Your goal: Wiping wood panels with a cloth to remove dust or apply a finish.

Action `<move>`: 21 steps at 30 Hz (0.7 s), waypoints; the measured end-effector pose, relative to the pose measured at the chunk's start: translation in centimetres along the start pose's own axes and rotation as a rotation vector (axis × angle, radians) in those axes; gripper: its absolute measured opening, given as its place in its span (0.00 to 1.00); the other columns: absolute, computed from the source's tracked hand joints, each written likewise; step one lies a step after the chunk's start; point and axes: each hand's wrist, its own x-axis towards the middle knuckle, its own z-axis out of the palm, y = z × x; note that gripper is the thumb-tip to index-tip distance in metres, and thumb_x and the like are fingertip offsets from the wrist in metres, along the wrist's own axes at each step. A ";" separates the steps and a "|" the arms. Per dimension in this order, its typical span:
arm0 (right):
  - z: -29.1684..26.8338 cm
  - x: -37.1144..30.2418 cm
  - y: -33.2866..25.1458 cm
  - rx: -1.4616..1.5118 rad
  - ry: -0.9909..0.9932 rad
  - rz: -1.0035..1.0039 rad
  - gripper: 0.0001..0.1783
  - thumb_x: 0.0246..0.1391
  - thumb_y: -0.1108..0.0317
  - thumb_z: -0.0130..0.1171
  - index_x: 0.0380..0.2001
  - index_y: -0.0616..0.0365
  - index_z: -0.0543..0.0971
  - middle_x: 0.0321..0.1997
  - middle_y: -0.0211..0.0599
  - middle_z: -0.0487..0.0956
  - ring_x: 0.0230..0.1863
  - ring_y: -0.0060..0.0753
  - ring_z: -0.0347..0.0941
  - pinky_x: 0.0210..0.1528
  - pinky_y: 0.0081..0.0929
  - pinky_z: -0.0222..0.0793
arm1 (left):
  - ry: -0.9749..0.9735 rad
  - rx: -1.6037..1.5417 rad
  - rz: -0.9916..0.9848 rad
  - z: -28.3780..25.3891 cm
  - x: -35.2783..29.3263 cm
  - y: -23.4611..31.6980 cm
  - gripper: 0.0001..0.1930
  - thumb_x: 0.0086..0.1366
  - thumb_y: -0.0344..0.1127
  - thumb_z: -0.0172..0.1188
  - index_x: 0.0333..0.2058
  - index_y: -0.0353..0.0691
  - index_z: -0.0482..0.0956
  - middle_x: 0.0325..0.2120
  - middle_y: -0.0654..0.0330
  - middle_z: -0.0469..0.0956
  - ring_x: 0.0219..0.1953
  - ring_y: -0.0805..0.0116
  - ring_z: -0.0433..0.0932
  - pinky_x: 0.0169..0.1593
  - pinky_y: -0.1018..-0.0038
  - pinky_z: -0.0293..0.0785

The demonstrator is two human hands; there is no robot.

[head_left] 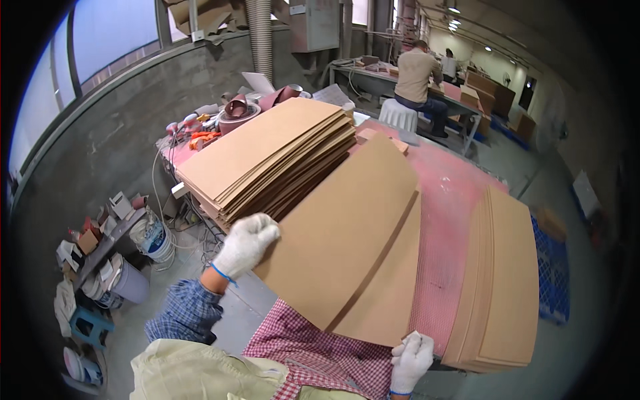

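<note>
My left hand (250, 245), in a white knitted glove, grips the left edge of a thin brown board (347, 227), which is tilted and raised at that side. Beneath it a second brown board (387, 287) lies on the red mesh-covered table (443, 200), partly hidden by the upper one. By the near right corner of that lower board is my right hand (411, 361), also gloved, its fingers closed. Whatever is in those fingers, if anything, is too small to make out. A tall stack of brown boards (267, 147) stands at the left, another stack (510, 280) at the right.
Sandpaper rolls (238, 110) and orange tools (202, 139) lie at the table's far left. Buckets (152, 240) and a blue stool (90, 325) stand on the floor at left. A blue pallet (552, 267) lies beyond the right stack. A seated person (417, 73) works farther back.
</note>
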 end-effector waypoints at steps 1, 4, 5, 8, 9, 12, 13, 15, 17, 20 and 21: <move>0.3 -0.1 0.0 -0.005 0.036 -0.021 0.12 0.70 0.66 0.47 0.33 0.62 0.72 0.20 0.28 0.70 0.13 0.15 0.63 0.12 0.18 0.58 | 0.038 0.024 0.053 -1.3 0.6 0.4 0.07 0.67 0.33 0.60 0.35 0.34 0.80 0.28 0.67 0.79 0.34 0.79 0.74 0.42 0.78 0.73; -0.7 -0.7 -0.8 0.039 -0.087 -0.009 0.07 0.69 0.65 0.54 0.40 0.56 0.75 0.24 0.28 0.75 0.20 0.18 0.70 0.21 0.17 0.66 | 0.189 -0.006 0.088 -6.8 2.5 0.3 0.09 0.68 0.37 0.62 0.35 0.36 0.82 0.30 0.72 0.79 0.34 0.81 0.75 0.42 0.80 0.73; -0.6 -0.6 -0.7 0.038 -0.092 -0.017 0.07 0.69 0.65 0.54 0.40 0.56 0.75 0.24 0.28 0.75 0.20 0.18 0.70 0.21 0.17 0.66 | 0.247 -0.032 0.106 -8.8 3.8 -0.3 0.09 0.68 0.36 0.62 0.36 0.36 0.82 0.29 0.72 0.79 0.32 0.81 0.75 0.40 0.80 0.74; 0.0 -0.3 -0.7 0.067 -0.069 -0.068 0.04 0.70 0.67 0.52 0.40 0.54 0.73 0.25 0.26 0.72 0.20 0.15 0.66 0.20 0.14 0.62 | 0.297 -0.071 0.113 -14.2 7.1 -0.1 0.08 0.68 0.36 0.62 0.37 0.38 0.83 0.28 0.71 0.80 0.28 0.81 0.76 0.36 0.80 0.74; 0.0 -0.3 -0.9 0.054 -0.076 -0.051 0.04 0.70 0.67 0.52 0.40 0.54 0.73 0.27 0.26 0.73 0.20 0.15 0.67 0.19 0.14 0.62 | 0.313 -0.086 0.099 -15.7 8.2 -0.3 0.07 0.68 0.36 0.62 0.38 0.38 0.82 0.28 0.71 0.80 0.27 0.81 0.76 0.34 0.80 0.74; 0.4 0.2 -0.8 0.024 -0.091 -0.011 0.04 0.70 0.66 0.52 0.40 0.53 0.74 0.28 0.25 0.73 0.21 0.14 0.67 0.19 0.14 0.62 | 0.377 -0.005 0.135 -20.7 12.5 -3.8 0.10 0.68 0.38 0.63 0.40 0.37 0.84 0.30 0.69 0.81 0.29 0.81 0.76 0.36 0.79 0.73; 0.4 0.3 -0.7 0.006 -0.099 0.015 0.04 0.70 0.66 0.52 0.40 0.52 0.74 0.28 0.25 0.73 0.21 0.14 0.67 0.18 0.13 0.61 | 0.374 0.046 0.126 -22.0 13.9 -4.8 0.11 0.68 0.38 0.63 0.41 0.37 0.84 0.30 0.70 0.81 0.30 0.81 0.76 0.36 0.79 0.73; 0.5 0.5 -0.6 0.038 -0.095 0.024 0.04 0.70 0.66 0.52 0.40 0.51 0.75 0.27 0.24 0.74 0.20 0.14 0.67 0.18 0.13 0.61 | 0.355 0.122 0.118 -23.8 15.8 -6.2 0.12 0.68 0.39 0.64 0.41 0.36 0.84 0.30 0.70 0.81 0.30 0.82 0.75 0.37 0.79 0.72; 0.8 0.8 -0.4 0.067 -0.081 0.030 0.04 0.70 0.66 0.53 0.40 0.51 0.75 0.26 0.24 0.74 0.20 0.14 0.67 0.18 0.13 0.61 | 0.329 0.143 0.081 -24.7 17.4 -7.1 0.12 0.68 0.39 0.64 0.41 0.36 0.84 0.30 0.70 0.81 0.30 0.82 0.74 0.36 0.79 0.72; 1.5 1.2 -0.2 -0.149 0.007 -0.105 0.12 0.70 0.66 0.48 0.32 0.60 0.72 0.17 0.26 0.68 0.13 0.15 0.62 0.12 0.18 0.56 | 0.309 0.103 0.043 -24.9 18.7 -8.5 0.12 0.67 0.40 0.65 0.39 0.36 0.85 0.28 0.71 0.81 0.29 0.82 0.74 0.35 0.79 0.72; 1.7 1.1 -0.5 -0.147 0.020 -0.087 0.12 0.70 0.66 0.48 0.32 0.60 0.72 0.16 0.26 0.68 0.13 0.14 0.62 0.12 0.18 0.55 | 0.287 0.131 0.024 -25.0 19.1 -8.8 0.12 0.67 0.41 0.65 0.38 0.36 0.85 0.28 0.71 0.80 0.29 0.82 0.74 0.34 0.79 0.72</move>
